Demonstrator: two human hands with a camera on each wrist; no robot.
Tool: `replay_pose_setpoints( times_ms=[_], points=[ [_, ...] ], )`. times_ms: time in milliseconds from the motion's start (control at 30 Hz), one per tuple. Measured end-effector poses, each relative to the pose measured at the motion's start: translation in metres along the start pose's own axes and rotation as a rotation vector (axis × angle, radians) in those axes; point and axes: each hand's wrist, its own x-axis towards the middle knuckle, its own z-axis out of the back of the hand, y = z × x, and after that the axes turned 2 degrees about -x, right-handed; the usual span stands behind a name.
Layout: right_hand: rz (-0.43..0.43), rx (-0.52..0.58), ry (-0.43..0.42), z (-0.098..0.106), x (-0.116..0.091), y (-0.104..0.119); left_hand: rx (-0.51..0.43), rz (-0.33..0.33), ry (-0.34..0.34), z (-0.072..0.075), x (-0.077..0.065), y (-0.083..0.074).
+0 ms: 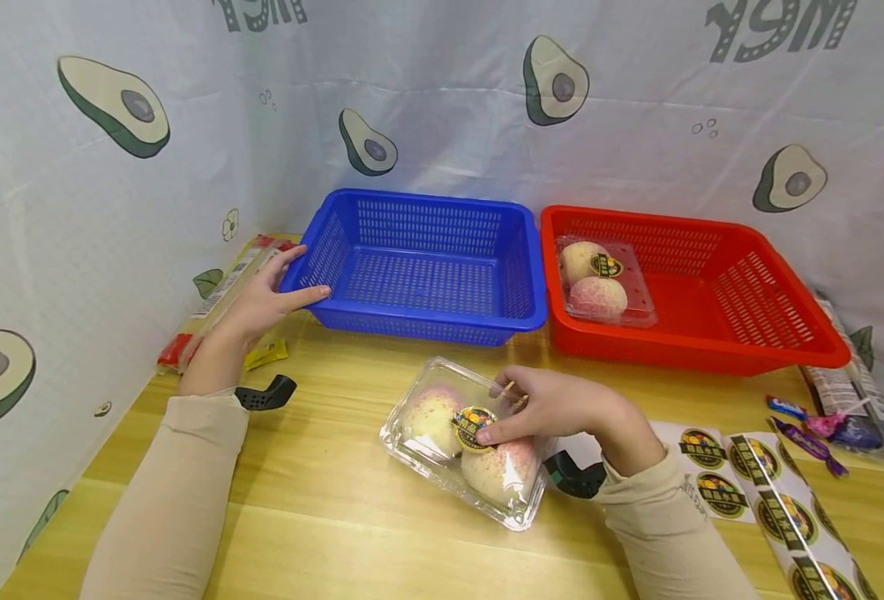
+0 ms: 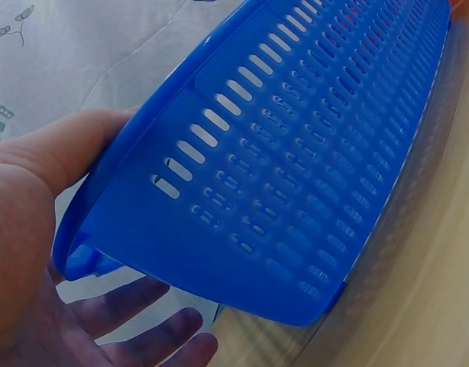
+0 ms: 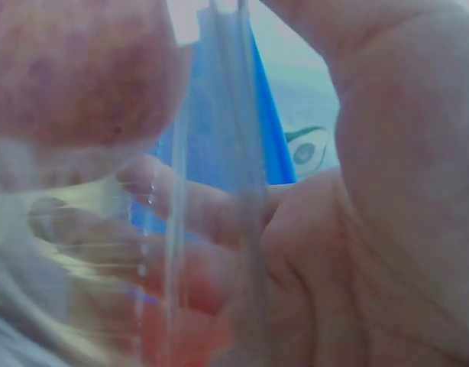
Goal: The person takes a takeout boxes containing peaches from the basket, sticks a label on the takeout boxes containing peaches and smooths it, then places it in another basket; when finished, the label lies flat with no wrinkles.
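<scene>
My right hand (image 1: 561, 408) grips the right side of a clear plastic clamshell box (image 1: 452, 392) above the front of the table. Two pinkish-yellow peaches (image 1: 432, 421) lie inside it. My thumb rests by the round black-and-gold sticker (image 1: 476, 428) on the lid. Through the plastic, the right wrist view shows fingers spread along the box and part of one peach. At the back left, my left hand (image 1: 257, 304) holds the near-left corner of an empty blue basket (image 1: 422, 321). Its thumb lies over the rim (image 2: 105, 164), with the other fingers (image 2: 143, 336) outside and below.
A red basket (image 1: 681, 354) stands right of the blue one, with another boxed pair of peaches (image 1: 599, 283) inside. Sticker sheets (image 1: 767, 500) lie at right, near wrapped candies (image 1: 809, 433). Long packages (image 1: 220, 292) and a yellow packet (image 1: 266, 354) lie at left. A patterned curtain (image 1: 442, 83) hangs behind.
</scene>
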Motion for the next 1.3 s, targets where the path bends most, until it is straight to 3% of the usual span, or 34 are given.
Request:
replay_pose_setpoints(
  times_ms=[233,533,800,1033,1300],
  points=[
    [0.044,0.008,-0.017,-0.003,0.001,0.000,0.004,0.007,-0.008,0.001,0.001,0.002],
    [0.117,0.131,0.028,-0.007,0.000,0.002,-0.005,0.002,-0.005,0.000,0.002,0.003],
    [0.213,0.123,0.022,-0.009,-0.005,0.014,0.008,0.012,-0.014,0.000,0.001,0.002],
    [0.255,0.159,-0.103,-0.001,-0.023,0.027,0.000,0.009,-0.006,0.000,0.003,0.001],
    [0.375,0.314,-0.283,0.022,-0.048,0.030,-0.008,0.013,-0.002,0.001,0.001,0.000]
  ],
)
